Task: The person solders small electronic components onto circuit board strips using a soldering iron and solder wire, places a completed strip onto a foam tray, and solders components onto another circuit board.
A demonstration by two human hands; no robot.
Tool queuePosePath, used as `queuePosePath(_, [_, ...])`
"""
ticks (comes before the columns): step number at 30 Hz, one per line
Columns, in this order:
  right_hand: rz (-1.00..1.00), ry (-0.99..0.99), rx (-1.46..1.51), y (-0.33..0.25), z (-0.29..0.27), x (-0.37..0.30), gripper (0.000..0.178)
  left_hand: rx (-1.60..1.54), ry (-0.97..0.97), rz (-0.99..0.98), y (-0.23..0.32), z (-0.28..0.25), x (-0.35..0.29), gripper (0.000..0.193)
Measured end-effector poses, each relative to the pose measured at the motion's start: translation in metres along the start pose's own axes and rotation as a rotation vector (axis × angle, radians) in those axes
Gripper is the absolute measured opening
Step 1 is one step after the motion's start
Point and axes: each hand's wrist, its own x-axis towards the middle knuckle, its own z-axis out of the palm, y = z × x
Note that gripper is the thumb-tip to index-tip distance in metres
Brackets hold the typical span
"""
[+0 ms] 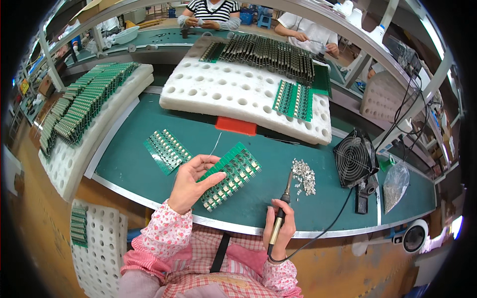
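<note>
My left hand [190, 183] is closed on the edge of a green circuit board panel [232, 176], held tilted above the bench. Rows of small white and metal parts line the panel. A thin silvery wire [216, 143] sticks up by the left fingers; whether they grip it too I cannot tell. In my right hand [284, 227] is a soldering iron [288, 186], tip pointing up and away, apart from the panel. Just beyond that tip lies a heap of tiny whitish parts [304, 178]. Another green panel [168, 151] rests on the bench left of my left hand.
Ahead, a white foam tray [198, 94] carries stacked panels [268, 57]; a red bin [236, 125] pokes out beneath. More panels sit on foam [145, 75] at left. A fan [354, 158] and plastic bag [396, 185] stand right. The iron's cord [332, 224] crosses the bench edge. Two people work opposite.
</note>
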Motion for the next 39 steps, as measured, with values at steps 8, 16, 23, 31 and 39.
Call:
queuePosePath(8, [0.081, -0.051, 0.010, -0.004, -0.006, -0.003, 0.021, 0.170, 0.120, 0.135, 0.006, -0.005, -0.012, 0.036])
queuePosePath(16, [0.107, -0.061, 0.007, 0.001, -0.004, -0.005, 0.022, 0.584, 0.288, 0.365, -0.010, -0.017, -0.022, 0.037])
queuePosePath(23, [0.121, -0.058, 0.019, 0.001, -0.003, -0.005, 0.022, 0.551, 0.410, 0.235, -0.029, -0.046, -0.039, 0.035])
queuePosePath(31, [0.174, -0.032, 0.057, -0.001, 0.005, -0.009, 0.020, 0.221, 0.692, 0.228, -0.028, -0.098, -0.062, 0.035])
queuePosePath(39, [0.153, -0.044, -0.091, 0.007, 0.001, -0.007, 0.031, 0.770, 1.575, 0.657, -0.016, -0.195, -0.181, 0.036])
